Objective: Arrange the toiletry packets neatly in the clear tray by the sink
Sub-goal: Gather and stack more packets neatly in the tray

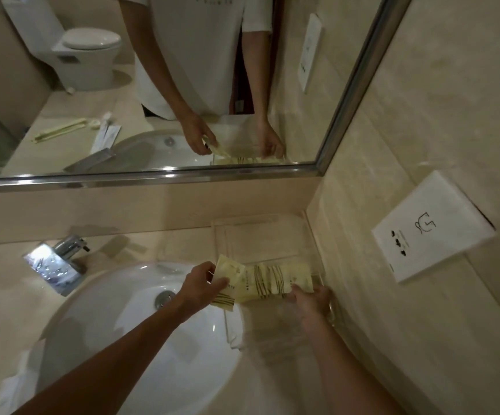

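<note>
A clear tray [308, 229] stands on the counter in the corner to the right of the sink. Several pale yellow toiletry packets [275, 280] with dark stripes lie fanned in a row across its near part. My left hand [201, 287] pinches the leftmost packet [228, 283] at the tray's left edge, above the basin's rim. My right hand [311, 301] grips the right end of the row from below. The tray's far half shows bare.
A white basin [141, 333] with a drain and a chrome tap [60, 262] lie to the left. A mirror [153, 85] spans the back wall. A white socket plate [431, 229] is on the right wall. A white cloth [233, 333] lies by the tray.
</note>
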